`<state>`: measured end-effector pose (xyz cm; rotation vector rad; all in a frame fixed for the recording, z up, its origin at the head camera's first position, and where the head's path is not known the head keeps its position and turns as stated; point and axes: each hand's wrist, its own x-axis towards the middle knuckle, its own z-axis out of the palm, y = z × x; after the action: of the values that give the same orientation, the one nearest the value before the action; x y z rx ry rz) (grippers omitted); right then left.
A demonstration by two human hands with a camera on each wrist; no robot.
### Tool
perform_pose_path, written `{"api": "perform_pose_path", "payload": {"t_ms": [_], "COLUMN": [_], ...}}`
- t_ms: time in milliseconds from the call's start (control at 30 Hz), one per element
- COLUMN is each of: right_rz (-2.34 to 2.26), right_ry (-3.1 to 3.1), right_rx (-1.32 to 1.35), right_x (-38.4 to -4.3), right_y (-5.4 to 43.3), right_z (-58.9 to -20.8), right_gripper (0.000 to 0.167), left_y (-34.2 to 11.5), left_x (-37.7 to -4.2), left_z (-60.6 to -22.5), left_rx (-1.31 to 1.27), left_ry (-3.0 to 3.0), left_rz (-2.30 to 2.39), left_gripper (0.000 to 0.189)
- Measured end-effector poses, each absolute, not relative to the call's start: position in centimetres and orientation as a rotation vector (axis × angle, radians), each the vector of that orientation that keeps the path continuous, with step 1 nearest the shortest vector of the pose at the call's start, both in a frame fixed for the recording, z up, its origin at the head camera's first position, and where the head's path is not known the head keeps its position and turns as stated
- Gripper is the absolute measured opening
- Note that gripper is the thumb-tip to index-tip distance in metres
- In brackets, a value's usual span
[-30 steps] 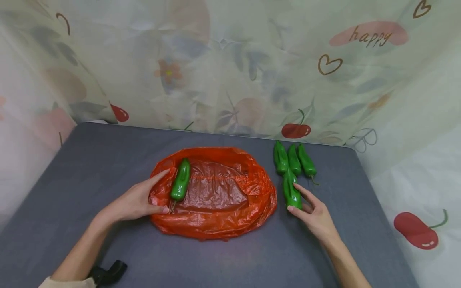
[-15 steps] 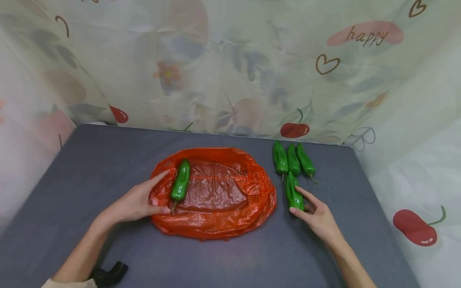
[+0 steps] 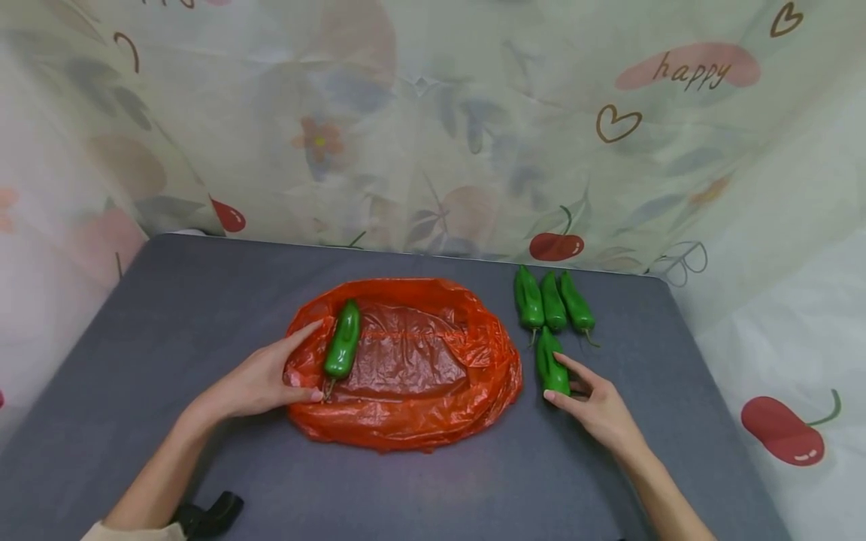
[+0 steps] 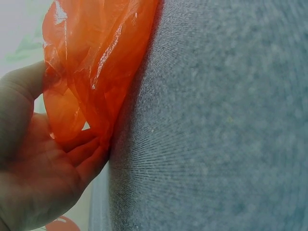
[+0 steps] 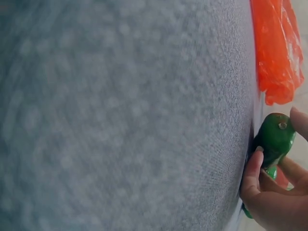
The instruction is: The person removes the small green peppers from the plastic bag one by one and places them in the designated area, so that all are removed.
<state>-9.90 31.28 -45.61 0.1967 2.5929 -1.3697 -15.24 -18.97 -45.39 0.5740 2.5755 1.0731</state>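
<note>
An orange-red plastic bag (image 3: 399, 430) lies on the table with its mouth spread wide. Inside it, at the left, rests one green pepper (image 3: 343, 342), stem toward the person. My left hand (image 3: 260, 382) holds the bag's left rim, fingers and thumb reaching over the edge. In the left wrist view, the bag's side (image 4: 103, 62) hangs against the fingers. To the right of the bag, my right hand (image 3: 598, 409) grips another green pepper (image 3: 552, 361) between thumb and fingers. The right wrist view shows that pepper's rounded end (image 5: 278, 134) close to the tabletop.
Behind the right hand, three green peppers (image 3: 553, 302) lie side by side near the far edge of the grey table (image 3: 433, 496). A patterned curtain (image 3: 433, 150) hangs behind. A black object (image 3: 213, 515) is at the left forearm.
The right hand with its pepper has shifted slightly right and toward the person, uncovering the stem of a pepper behind. The left hand and bag stay as they were.
</note>
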Motion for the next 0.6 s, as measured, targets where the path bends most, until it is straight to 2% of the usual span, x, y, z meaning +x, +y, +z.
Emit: {"api": "perform_pose_path", "payload": {"t_ms": [600], "right_rz": [-1.340], "right_ry": [2.661], "right_rx": [0.162], "right_x": [-9.80], "right_y": [31.54], "right_z": [-45.86], "right_gripper": [0.073], "left_y": [-19.07], "left_x": [-15.29], "left_z": [-45.58], "left_rx": [0.595], "left_ry": [2.591], "left_rz": [1.074], "left_gripper": [0.101]}}
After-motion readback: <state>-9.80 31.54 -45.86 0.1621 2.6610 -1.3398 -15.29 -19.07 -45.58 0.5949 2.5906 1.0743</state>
